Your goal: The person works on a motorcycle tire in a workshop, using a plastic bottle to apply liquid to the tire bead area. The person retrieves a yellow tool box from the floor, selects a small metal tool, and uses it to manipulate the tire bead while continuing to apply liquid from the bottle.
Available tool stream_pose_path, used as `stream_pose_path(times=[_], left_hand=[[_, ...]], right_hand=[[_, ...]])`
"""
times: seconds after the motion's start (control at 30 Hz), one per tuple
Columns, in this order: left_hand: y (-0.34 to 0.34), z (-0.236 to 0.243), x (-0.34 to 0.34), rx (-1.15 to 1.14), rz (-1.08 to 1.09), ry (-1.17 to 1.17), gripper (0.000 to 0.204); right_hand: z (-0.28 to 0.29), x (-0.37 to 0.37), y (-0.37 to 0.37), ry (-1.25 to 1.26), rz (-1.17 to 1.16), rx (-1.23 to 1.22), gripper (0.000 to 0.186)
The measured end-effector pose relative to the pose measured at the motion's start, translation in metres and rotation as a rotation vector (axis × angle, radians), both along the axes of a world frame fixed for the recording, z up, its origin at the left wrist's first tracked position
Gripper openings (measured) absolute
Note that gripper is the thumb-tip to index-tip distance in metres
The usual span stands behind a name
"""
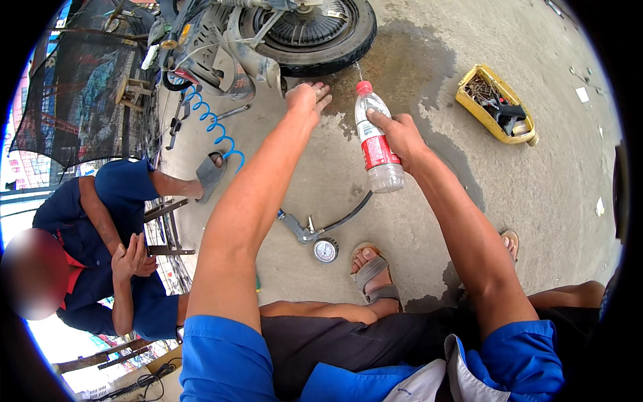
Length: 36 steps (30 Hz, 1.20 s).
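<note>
My right hand [400, 135] is wrapped round a clear plastic bottle [377, 149] with a red label and red cap. The bottle's capped end points away from me, and a thin stream of water [359, 72] comes out of it beside the tyre [328, 65]. That tyre sits on the wheel of a scooter [224, 50] at the top of the view. Close below the tyre, my left hand [310, 99] has its fingers stretched out and holds nothing. Water has darkened the concrete [402, 63] round the wheel.
A cut yellow plastic container [483, 120] of small metal parts stands at right. Between my arms lies a tyre inflator with a round gauge [325, 250] and a black hose. A coiled blue air hose [213, 120] runs at left, near a seated person [100, 228].
</note>
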<state>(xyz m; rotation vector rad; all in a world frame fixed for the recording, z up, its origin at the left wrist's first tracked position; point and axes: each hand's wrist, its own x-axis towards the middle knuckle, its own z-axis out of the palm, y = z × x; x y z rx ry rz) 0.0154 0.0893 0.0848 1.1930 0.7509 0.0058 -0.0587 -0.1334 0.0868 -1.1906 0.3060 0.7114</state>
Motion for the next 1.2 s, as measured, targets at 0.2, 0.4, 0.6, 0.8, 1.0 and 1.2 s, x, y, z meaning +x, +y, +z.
stream_pose_path(times=[0.2, 0.4, 0.6, 0.8, 1.0, 1.2], left_hand=[[-0.012, 0.008, 0.002, -0.062, -0.048, -0.066, 0.048], [-0.009, 0.005, 0.011, -0.099, 0.001, -0.103, 0.036], [0.005, 0.005, 0.013, -0.052, 0.123, -0.081, 0.027], [0.007, 0.004, 0.006, 0.097, 0.152, -0.083, 0.026], [0.006, 0.000, 0.005, 0.107, 0.123, 0.046, 0.031], [-0.009, 0.006, 0.003, -0.010, -0.001, 0.051, 0.044]], right_hand=[[0.004, -0.002, -0.003, 0.013, -0.074, 0.058, 0.052], [-0.007, 0.000, -0.002, 0.014, -0.093, 0.066, 0.055], [-0.012, 0.002, 0.000, 0.018, -0.063, 0.046, 0.057], [-0.006, -0.001, -0.001, 0.019, -0.063, -0.008, 0.055], [0.007, -0.008, 0.006, -0.079, 0.073, 0.016, 0.049], [0.008, -0.013, 0.009, -0.077, 0.171, 0.025, 0.049]])
